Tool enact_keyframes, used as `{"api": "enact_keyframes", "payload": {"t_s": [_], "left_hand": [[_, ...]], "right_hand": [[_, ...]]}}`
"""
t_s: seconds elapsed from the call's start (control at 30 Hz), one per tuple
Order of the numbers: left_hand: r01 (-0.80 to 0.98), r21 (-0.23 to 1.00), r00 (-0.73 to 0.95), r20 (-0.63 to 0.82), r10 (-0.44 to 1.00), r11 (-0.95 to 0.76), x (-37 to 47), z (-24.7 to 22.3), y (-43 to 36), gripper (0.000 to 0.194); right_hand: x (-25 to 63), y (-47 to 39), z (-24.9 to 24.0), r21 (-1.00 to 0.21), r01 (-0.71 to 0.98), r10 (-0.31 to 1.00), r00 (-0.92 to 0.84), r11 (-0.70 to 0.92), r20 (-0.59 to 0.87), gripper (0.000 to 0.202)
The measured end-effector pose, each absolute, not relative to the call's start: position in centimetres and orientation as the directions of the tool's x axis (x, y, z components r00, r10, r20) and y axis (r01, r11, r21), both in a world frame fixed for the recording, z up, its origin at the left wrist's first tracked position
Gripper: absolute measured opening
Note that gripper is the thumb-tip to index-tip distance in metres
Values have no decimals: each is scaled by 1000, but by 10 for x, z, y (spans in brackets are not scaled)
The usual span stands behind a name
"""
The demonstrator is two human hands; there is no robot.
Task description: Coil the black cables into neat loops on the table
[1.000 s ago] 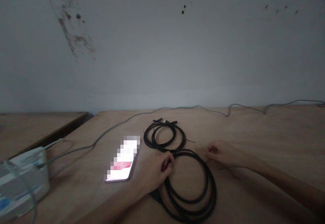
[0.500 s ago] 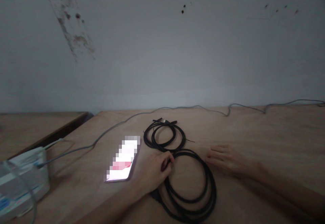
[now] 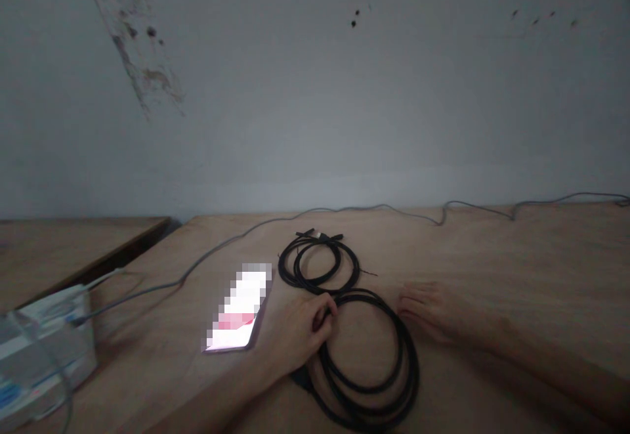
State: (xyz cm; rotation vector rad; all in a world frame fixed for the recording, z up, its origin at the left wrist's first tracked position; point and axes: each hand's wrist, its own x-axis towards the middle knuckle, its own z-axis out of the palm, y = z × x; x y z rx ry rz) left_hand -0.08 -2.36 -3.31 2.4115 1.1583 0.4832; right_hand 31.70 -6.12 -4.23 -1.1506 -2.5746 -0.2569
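My left hand (image 3: 301, 329) is closed on the upper left part of a large coil of black cable (image 3: 388, 394) that lies on the wooden table (image 3: 492, 257). My right hand (image 3: 433, 309) rests flat on the table, fingers spread, just right of that coil and touching its rim. A smaller coil of black cable (image 3: 319, 262) lies just beyond the large one, with its plugs at the far side. A phone (image 3: 239, 308) with a lit screen lies left of my left hand.
A thin grey wire (image 3: 384, 209) runs along the table's far edge by the wall and down to a white box (image 3: 44, 348) at the near left. A second table (image 3: 69, 243) stands to the left, separated by a dark gap.
My right hand went from a loose fist to flat with fingers spread on the table. My left hand kept its hold on the large coil.
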Motion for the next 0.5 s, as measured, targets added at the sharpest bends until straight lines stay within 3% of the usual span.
{"api": "enact_keyframes", "payload": {"t_s": [0.37,0.5], "left_hand": [[644,508,602,123,789,-572,-3,-33,-24,16],[651,493,603,127,788,-577,-4,-34,-23,16]], "right_hand": [[304,-54,-28,-446,823,927,-374,351,39,23],[306,-51,-29,-434,810,910,-410,395,62,33]]}}
